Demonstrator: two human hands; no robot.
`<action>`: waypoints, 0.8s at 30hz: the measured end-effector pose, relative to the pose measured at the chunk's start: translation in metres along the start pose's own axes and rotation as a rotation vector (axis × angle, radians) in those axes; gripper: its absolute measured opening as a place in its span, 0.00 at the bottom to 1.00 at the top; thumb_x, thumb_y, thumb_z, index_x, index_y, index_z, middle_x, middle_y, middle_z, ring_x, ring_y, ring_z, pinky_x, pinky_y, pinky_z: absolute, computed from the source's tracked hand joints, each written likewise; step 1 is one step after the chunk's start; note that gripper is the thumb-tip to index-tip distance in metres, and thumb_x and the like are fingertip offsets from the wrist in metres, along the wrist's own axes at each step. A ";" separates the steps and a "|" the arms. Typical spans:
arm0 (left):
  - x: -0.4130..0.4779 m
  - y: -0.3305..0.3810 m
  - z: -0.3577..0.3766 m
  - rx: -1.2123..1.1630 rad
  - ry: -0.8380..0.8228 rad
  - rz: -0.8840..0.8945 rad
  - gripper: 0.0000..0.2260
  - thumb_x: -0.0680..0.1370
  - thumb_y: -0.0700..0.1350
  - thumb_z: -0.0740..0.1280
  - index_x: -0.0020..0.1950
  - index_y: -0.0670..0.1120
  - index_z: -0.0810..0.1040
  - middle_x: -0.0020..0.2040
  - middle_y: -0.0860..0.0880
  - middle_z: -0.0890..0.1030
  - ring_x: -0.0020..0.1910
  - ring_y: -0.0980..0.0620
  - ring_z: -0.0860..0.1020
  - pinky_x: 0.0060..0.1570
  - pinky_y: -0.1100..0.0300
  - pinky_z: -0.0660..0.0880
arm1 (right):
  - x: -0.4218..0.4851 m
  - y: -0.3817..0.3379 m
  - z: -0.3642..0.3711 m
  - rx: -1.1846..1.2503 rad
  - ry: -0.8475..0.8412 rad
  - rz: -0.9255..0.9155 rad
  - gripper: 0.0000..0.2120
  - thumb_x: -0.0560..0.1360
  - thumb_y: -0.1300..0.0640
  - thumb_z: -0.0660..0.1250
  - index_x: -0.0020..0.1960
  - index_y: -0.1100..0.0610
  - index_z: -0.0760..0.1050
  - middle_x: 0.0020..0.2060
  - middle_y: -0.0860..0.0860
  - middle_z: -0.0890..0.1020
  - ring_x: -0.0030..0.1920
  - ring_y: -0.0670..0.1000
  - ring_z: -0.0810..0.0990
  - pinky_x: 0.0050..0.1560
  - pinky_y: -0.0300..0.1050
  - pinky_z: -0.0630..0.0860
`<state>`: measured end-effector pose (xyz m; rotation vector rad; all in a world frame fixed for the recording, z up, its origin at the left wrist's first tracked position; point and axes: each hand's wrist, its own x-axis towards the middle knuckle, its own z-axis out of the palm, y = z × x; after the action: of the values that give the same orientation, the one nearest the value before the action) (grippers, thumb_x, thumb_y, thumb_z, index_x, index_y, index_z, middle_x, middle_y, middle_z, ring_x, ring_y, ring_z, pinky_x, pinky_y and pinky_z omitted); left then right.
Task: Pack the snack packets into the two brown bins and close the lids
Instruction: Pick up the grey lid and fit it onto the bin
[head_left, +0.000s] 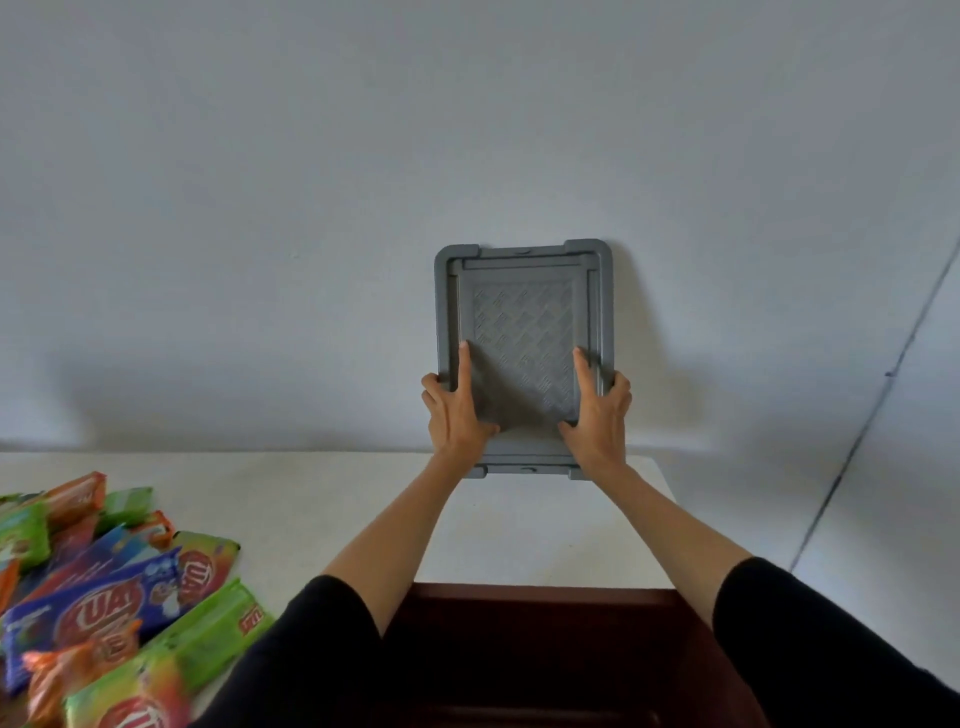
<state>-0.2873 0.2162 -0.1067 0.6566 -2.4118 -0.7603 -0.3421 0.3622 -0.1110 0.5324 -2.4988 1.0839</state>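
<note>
Head: left grip (457, 410), right grip (597, 415) hold grey diamond-textured rectangular lid (524, 322) upright.

A white table (545, 519) stands against a plain pale grey wall (260, 208)

Free passage exists over the worktop (545, 525) from its centre to its right edge. The snack packets (104, 597) are piled across the near left area. The grey lid (524, 322) stands upright against the wall (260, 208) and blocks the rear centre. A dark brown object (530, 649) lies at the near edge.
</note>
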 end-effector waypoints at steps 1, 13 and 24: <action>0.001 -0.001 0.002 0.008 -0.003 0.000 0.52 0.66 0.41 0.77 0.75 0.59 0.41 0.67 0.40 0.56 0.63 0.42 0.65 0.55 0.51 0.76 | 0.001 0.002 0.002 0.001 -0.003 0.003 0.43 0.70 0.69 0.69 0.76 0.47 0.51 0.69 0.63 0.55 0.69 0.63 0.59 0.65 0.53 0.68; 0.017 -0.011 0.006 0.041 0.050 0.060 0.50 0.68 0.39 0.75 0.75 0.57 0.42 0.67 0.40 0.55 0.62 0.43 0.64 0.53 0.55 0.75 | 0.017 0.002 0.020 -0.017 0.018 -0.009 0.46 0.69 0.69 0.71 0.76 0.47 0.50 0.68 0.63 0.56 0.68 0.62 0.60 0.61 0.54 0.72; 0.021 -0.022 0.013 0.194 0.010 0.037 0.50 0.69 0.47 0.75 0.76 0.53 0.40 0.73 0.39 0.50 0.66 0.42 0.63 0.57 0.52 0.74 | 0.018 0.012 0.029 -0.122 -0.024 -0.074 0.42 0.72 0.70 0.67 0.76 0.48 0.49 0.69 0.64 0.57 0.68 0.62 0.63 0.59 0.51 0.75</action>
<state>-0.3045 0.1933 -0.1229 0.6869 -2.5012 -0.5109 -0.3683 0.3447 -0.1282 0.6007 -2.5245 0.8963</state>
